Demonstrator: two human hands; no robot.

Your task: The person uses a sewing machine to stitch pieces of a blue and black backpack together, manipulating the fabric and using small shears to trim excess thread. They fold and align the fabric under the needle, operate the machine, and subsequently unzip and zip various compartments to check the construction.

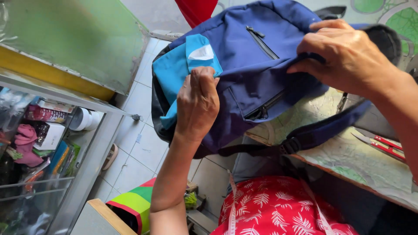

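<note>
Fingers (203,76) on backpack (252,69) edge

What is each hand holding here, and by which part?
Both hold the blue backpack: left hand pinches its light-blue side panel, right hand grips its upper dark-blue fabric.

The backpack (257,74) is navy blue with a bright turquoise side panel (174,74) bearing a white patch (201,53), black zips and a navy strap (322,128). The garment (278,206) below is red with a white leaf print. The desk (357,161) shows a worn green and cream pattern; scissors (383,146) on it have red handles. A bag (135,204) on the white-tiled floor (135,148) is striped green, yellow and red.
</note>
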